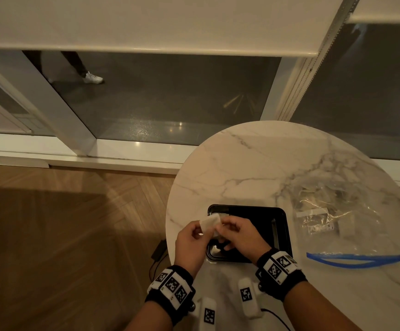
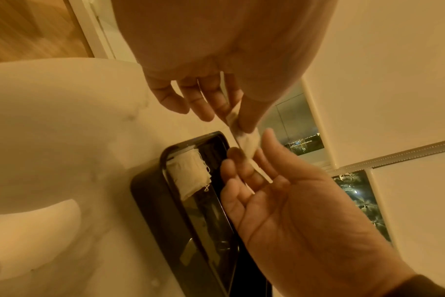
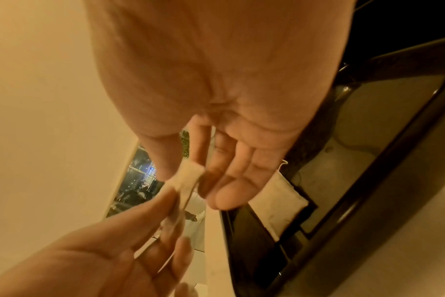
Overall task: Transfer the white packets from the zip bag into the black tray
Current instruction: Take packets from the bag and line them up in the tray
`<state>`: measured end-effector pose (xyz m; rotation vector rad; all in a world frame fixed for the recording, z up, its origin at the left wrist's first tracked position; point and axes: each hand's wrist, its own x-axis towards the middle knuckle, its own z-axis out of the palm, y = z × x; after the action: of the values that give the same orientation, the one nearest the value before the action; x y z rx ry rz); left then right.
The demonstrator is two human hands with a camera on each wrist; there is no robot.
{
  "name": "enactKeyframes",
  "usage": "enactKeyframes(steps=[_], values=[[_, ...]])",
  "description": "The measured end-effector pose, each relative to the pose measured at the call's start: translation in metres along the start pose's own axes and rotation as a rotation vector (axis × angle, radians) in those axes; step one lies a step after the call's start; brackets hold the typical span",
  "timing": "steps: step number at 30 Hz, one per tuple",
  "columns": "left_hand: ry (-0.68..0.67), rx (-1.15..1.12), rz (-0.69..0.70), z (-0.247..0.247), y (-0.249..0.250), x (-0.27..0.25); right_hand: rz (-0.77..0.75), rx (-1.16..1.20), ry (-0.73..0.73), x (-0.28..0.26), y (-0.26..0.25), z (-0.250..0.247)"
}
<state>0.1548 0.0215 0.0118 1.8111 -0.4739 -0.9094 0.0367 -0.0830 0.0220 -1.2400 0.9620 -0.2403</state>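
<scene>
Both hands hold one white packet [image 1: 209,222] above the left end of the black tray [image 1: 280,231]. My left hand [image 1: 200,229] pinches its left side and my right hand [image 1: 220,225] pinches its right side. In the left wrist view the left hand [image 2: 231,118] pinches the packet [image 2: 245,140] between thumb and fingers, and the right hand [image 2: 254,160] meets it from below. Another white packet [image 2: 191,174] with a string lies inside the tray [image 2: 150,201]. The right wrist view shows this packet [image 3: 280,203] too. The clear zip bag [image 1: 337,223] lies right of the tray, its blue zipper [image 1: 358,259] open.
The round marble table [image 1: 253,168] ends just left of the tray, with wooden floor [image 1: 62,235] below. A black adapter and cable [image 1: 158,249] lie on the floor by the table's edge. Windows and a white sill stand behind.
</scene>
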Motion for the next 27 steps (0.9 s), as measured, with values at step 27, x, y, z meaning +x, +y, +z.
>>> enactKeyframes(steps=[27], values=[[-0.015,0.303,-0.2,0.04,-0.035,0.027,0.233,-0.464,0.389,0.035,0.035,-0.004]])
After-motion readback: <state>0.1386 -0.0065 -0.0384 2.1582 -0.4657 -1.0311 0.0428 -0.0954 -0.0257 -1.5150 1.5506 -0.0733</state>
